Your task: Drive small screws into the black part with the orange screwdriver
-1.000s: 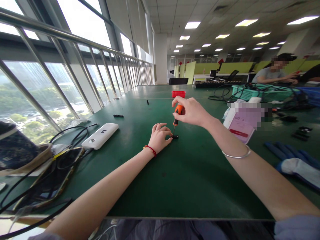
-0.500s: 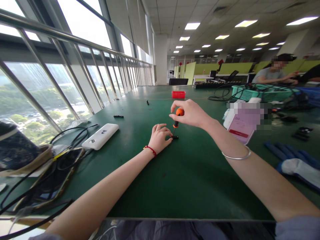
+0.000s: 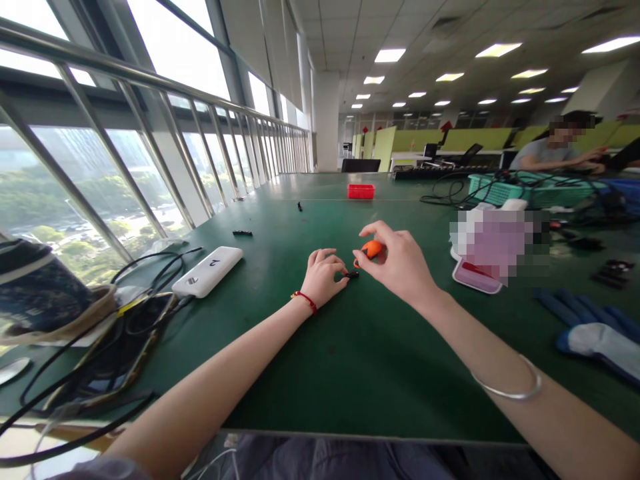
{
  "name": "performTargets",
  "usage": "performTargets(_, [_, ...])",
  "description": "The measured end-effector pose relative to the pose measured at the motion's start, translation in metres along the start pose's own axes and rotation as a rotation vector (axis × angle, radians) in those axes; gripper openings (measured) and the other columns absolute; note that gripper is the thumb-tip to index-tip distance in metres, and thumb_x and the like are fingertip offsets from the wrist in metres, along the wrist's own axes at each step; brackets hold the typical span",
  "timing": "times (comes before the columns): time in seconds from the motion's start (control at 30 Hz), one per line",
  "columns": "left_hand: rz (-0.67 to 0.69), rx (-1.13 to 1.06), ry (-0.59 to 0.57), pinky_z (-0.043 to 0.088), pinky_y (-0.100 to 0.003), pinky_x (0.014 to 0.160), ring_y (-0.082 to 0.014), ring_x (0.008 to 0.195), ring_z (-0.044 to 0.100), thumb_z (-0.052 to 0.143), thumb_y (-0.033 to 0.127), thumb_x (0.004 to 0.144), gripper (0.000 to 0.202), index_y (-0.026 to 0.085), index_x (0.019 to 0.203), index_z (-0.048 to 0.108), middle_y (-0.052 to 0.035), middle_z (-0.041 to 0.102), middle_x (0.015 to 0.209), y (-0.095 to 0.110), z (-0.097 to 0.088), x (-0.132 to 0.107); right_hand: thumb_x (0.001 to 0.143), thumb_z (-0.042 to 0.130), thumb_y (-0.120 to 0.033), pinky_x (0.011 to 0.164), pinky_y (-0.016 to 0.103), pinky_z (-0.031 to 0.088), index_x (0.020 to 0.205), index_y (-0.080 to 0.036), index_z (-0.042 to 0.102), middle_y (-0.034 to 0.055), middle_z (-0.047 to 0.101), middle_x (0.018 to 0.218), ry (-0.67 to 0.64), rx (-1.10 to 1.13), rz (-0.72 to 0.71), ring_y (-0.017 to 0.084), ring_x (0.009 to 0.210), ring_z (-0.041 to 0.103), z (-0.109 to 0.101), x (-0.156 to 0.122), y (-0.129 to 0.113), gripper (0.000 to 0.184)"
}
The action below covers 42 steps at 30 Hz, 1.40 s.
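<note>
A small black part (image 3: 353, 274) lies on the green tabletop, pinched at its left end by the thumb and fingertips of my left hand (image 3: 324, 276). My right hand (image 3: 403, 259) is closed around the orange and black handle of a screwdriver (image 3: 371, 250), just right of and above that part. The screwdriver leans, its handle toward my right palm. Its shaft is hard to make out, so I cannot tell whether the tip touches the part.
A white power bank (image 3: 209, 272) and black cables lie to the left. Farther off are a black piece (image 3: 243, 233) and a red bin (image 3: 361, 192). At right are a phone (image 3: 477, 277), blue-white gloves (image 3: 597, 337) and a teal basket (image 3: 537, 190). A person sits beyond.
My right hand has come down and to the right; the screwdriver has gone from nearly upright to leaning. My left hand keeps its pinch on the black part. The whole view has shifted slightly.
</note>
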<state>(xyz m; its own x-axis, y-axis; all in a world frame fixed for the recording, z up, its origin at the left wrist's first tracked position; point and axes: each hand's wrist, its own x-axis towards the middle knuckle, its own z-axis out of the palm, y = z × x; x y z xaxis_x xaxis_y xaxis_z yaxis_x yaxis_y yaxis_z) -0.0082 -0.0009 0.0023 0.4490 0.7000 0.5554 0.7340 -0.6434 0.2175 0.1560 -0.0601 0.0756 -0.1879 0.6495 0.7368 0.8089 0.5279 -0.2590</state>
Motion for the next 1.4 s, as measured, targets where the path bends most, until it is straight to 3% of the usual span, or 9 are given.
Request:
performTargets(0.23, [0.028, 0.023, 0.008, 0.027, -0.045, 0.106, -0.0256, 0.119, 0.045, 0.063, 0.023, 0.07, 0.003, 0.021, 0.069, 0.065, -0.0008, 0.069, 0.095, -0.001, 0.002, 0.001, 0.079, 0.056, -0.039, 0.072, 0.032, 0.041, 0.087, -0.021, 0.058, 0.0006, 0.059, 0.064, 0.054, 0.067, 0.138, 0.019, 0.069, 0.055, 0.0, -0.03, -0.001, 0.019])
performTargets(0.43, [0.029, 0.046, 0.02, 0.026, -0.045, 0.106, -0.0258, 0.119, 0.045, 0.063, 0.023, 0.069, 0.004, 0.021, 0.066, 0.063, 0.0001, 0.069, 0.094, 0.001, -0.001, 0.001, 0.075, 0.056, -0.028, 0.079, 0.033, 0.041, 0.1, -0.02, 0.054, -0.0002, 0.059, 0.071, 0.108, 0.108, 0.107, 0.017, 0.068, 0.056, -0.002, -0.031, 0.0, 0.026])
performTargets(0.6, [0.012, 0.085, 0.031, 0.028, -0.045, 0.105, -0.0258, 0.118, 0.047, 0.061, 0.022, 0.067, 0.006, 0.02, 0.062, 0.06, -0.002, 0.069, 0.093, 0.003, -0.003, 0.0, 0.078, 0.056, -0.038, 0.075, 0.033, 0.041, 0.086, -0.022, 0.057, 0.0015, 0.058, 0.065, 0.098, 0.083, 0.21, 0.021, 0.074, 0.057, 0.001, -0.032, 0.005, 0.018])
performTargets(0.8, [-0.091, 0.13, -0.039, 0.042, -0.038, 0.089, -0.0218, 0.084, 0.06, 0.058, 0.023, 0.067, 0.005, 0.02, 0.069, 0.06, -0.0033, 0.067, 0.078, 0.004, -0.002, 0.0, 0.077, 0.054, -0.031, 0.075, 0.033, 0.043, 0.093, -0.021, 0.054, 0.0011, 0.063, 0.071, 0.113, 0.154, 0.219, 0.017, 0.064, 0.057, 0.001, -0.03, 0.011, 0.019])
performTargets(1.0, [-0.231, 0.169, -0.059, 0.045, -0.032, 0.067, -0.021, 0.07, 0.06, 0.055, 0.023, 0.069, 0.003, 0.02, 0.068, 0.056, -0.0033, 0.064, 0.071, 0.005, -0.004, 0.0, 0.083, 0.049, -0.043, 0.057, 0.027, 0.038, 0.076, -0.021, 0.06, 0.0009, 0.058, 0.058, -0.014, 0.121, 0.279, 0.016, 0.053, 0.052, 0.0, -0.029, 0.016, 0.026])
performTargets(1.17, [-0.255, 0.128, 0.026, 0.043, -0.029, 0.062, -0.0212, 0.077, 0.059, 0.053, 0.019, 0.07, 0.002, 0.02, 0.07, 0.051, -0.0033, 0.063, 0.076, 0.005, -0.006, -0.001, 0.08, 0.052, -0.035, 0.057, 0.026, 0.04, 0.093, -0.02, 0.058, 0.002, 0.064, 0.07, 0.032, 0.219, 0.316, 0.015, 0.057, 0.055, 0.0, -0.028, 0.017, 0.021])
performTargets(1.33, [-0.237, 0.135, 0.119, 0.042, -0.028, 0.062, -0.0207, 0.081, 0.057, 0.053, 0.019, 0.071, 0.007, 0.021, 0.07, 0.047, -0.0033, 0.062, 0.079, 0.003, -0.009, 0.001, 0.083, 0.048, -0.043, 0.054, 0.026, 0.038, 0.077, -0.02, 0.06, 0.0022, 0.061, 0.064, 0.028, 0.226, 0.354, 0.015, 0.055, 0.054, -0.003, -0.028, 0.016, 0.027])
performTargets(1.4, [-0.246, 0.143, 0.138, 0.042, -0.028, 0.062, -0.0205, 0.082, 0.056, 0.053, 0.019, 0.072, 0.008, 0.021, 0.07, 0.046, -0.0033, 0.062, 0.079, 0.003, -0.009, 0.001, 0.082, 0.049, -0.039, 0.055, 0.026, 0.038, 0.082, -0.02, 0.059, 0.0014, 0.06, 0.064, 0.013, 0.232, 0.326, 0.015, 0.055, 0.053, -0.004, -0.029, 0.013, 0.022])
